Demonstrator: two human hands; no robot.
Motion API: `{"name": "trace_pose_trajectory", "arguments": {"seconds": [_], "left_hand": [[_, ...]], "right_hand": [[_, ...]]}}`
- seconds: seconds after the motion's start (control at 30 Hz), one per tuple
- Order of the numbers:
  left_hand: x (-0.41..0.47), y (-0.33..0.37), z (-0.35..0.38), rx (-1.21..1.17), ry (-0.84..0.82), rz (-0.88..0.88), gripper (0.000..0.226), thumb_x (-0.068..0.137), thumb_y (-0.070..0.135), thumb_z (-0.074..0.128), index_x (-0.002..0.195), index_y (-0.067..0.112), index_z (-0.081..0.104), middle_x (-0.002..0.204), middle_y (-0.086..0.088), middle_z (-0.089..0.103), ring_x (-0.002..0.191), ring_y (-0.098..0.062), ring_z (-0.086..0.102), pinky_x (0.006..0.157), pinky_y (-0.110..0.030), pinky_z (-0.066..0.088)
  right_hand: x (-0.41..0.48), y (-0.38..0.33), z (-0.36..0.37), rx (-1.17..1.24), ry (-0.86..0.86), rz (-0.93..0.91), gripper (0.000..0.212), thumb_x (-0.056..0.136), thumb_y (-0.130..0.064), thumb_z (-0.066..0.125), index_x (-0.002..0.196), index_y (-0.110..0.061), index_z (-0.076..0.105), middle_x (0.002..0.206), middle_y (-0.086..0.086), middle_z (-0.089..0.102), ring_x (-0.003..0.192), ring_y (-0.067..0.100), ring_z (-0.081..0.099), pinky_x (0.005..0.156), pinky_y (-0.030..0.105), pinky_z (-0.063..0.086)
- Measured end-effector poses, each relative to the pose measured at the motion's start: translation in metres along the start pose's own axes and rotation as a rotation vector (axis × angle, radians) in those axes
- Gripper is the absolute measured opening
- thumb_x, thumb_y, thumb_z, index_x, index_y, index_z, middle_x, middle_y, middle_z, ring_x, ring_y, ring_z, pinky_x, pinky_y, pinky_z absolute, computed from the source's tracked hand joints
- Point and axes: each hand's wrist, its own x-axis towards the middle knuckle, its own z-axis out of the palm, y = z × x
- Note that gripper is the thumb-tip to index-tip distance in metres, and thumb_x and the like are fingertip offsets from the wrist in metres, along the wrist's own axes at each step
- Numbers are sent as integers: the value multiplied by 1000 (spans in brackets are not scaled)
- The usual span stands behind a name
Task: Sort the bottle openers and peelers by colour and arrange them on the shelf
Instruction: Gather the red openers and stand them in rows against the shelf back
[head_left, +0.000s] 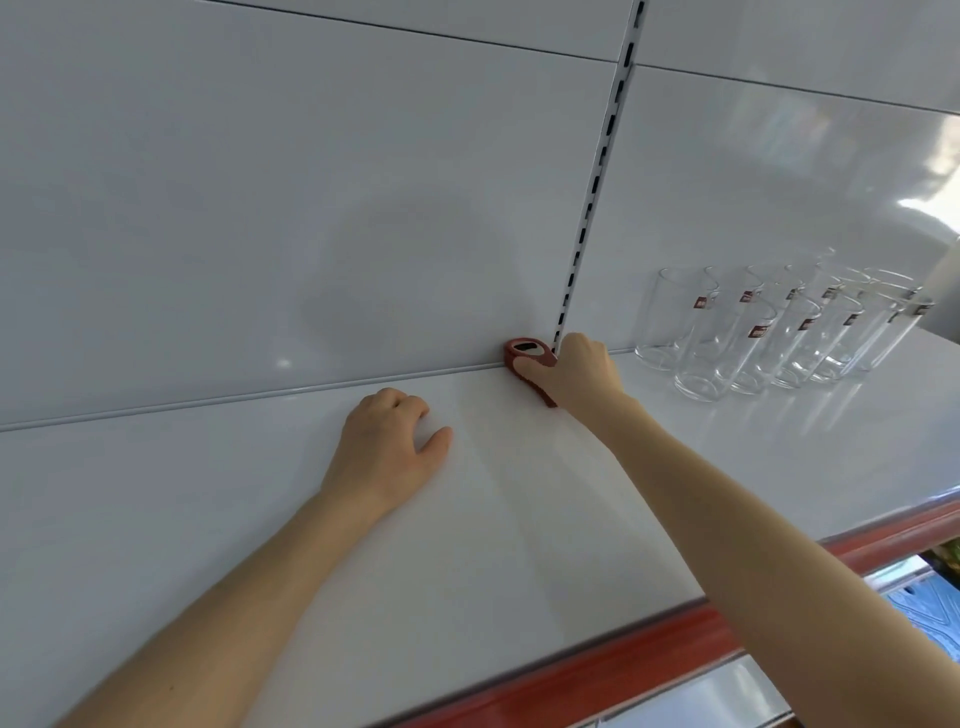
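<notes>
A red bottle opener with a metal-lined slot lies at the back of the white shelf, its head against the rear panel. My right hand grips its handle, thumb on the near side, and covers most of that handle. My left hand rests on the bare shelf to the left, fingers curled under, thumb out, holding nothing that I can see. No peelers or other openers are in sight.
Several clear drinking glasses with small red labels stand in rows at the back right. A slotted upright rail runs up the rear panel just behind the opener. A red strip edges the shelf front.
</notes>
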Motion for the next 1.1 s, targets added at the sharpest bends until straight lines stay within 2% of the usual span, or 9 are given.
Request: {"name": "trace_pose_trajectory", "arguments": {"seconds": [0.1, 0.27, 0.37, 0.47, 0.57, 0.73, 0.9, 1.0, 1.1], "left_hand": [[1, 0, 0, -2, -5, -2, 60, 74, 50, 41, 111, 7, 60, 115, -8, 56, 111, -26, 47, 94, -27, 32], [1, 0, 3, 3, 23, 2, 39, 87, 36, 57, 112, 6, 60, 117, -9, 55, 113, -26, 46, 96, -27, 31], [1, 1, 2, 7, 33, 8, 38, 88, 34, 58, 113, 6, 60, 118, -8, 54, 114, -26, 46, 96, -26, 31], [0, 1, 0, -3, 9, -2, 54, 81, 49, 46, 113, 7, 60, 117, -7, 55, 113, -25, 46, 94, -26, 31], [0, 2, -1, -7, -4, -10, 57, 79, 50, 44, 114, 7, 59, 118, -7, 54, 113, -25, 46, 95, -26, 31], [1, 0, 2, 3, 25, 11, 51, 83, 47, 49, 113, 6, 60, 117, -8, 55, 113, -26, 47, 95, -26, 31], [2, -1, 4, 15, 45, 24, 39, 88, 34, 58, 114, 6, 59, 119, -8, 55, 115, -26, 46, 95, -26, 30], [2, -1, 1, -9, 21, 33, 51, 86, 45, 48, 117, 6, 59, 122, -8, 56, 117, -26, 47, 96, -26, 30], [1, -3, -11, 5, -56, 77, 45, 93, 39, 47, 123, 6, 56, 128, -9, 53, 121, -24, 46, 98, -23, 28]], "right_hand": [[-9, 12, -6, -72, -25, -24, 43, 82, -35, 64, 61, -15, 32, 61, 0, 38, 70, 27, 45, 47, 30, 26], [-12, 12, -5, -108, 3, -108, 39, 86, -23, 58, 60, -14, 30, 60, 2, 36, 69, 28, 41, 46, 30, 21], [-13, 11, -3, -105, 7, -112, 36, 86, -19, 56, 60, -13, 31, 61, 3, 36, 71, 28, 42, 46, 30, 22], [-18, 11, -2, -112, -30, -116, 21, 84, -21, 61, 78, -8, 46, 75, 7, 46, 75, 27, 44, 55, 29, 29], [-21, 13, 0, -135, -38, -108, 26, 83, -15, 59, 103, -2, 50, 95, 17, 55, 83, 31, 50, 63, 30, 32], [-21, 13, 2, -157, -16, -119, 20, 86, -9, 53, 103, 2, 51, 106, 22, 58, 96, 37, 54, 64, 31, 30], [-22, 13, -4, -92, -88, -75, 24, 84, -16, 57, 104, -4, 49, 98, 15, 55, 82, 29, 49, 63, 31, 35], [-30, 15, -16, -120, -105, -109, 43, 87, -27, 57, 124, -8, 44, 113, 12, 56, 99, 31, 52, 77, 35, 44], [-44, 11, -28, -187, -48, -208, 46, 91, -32, 52, 131, -11, 43, 127, 11, 52, 117, 30, 46, 89, 37, 40]]}}
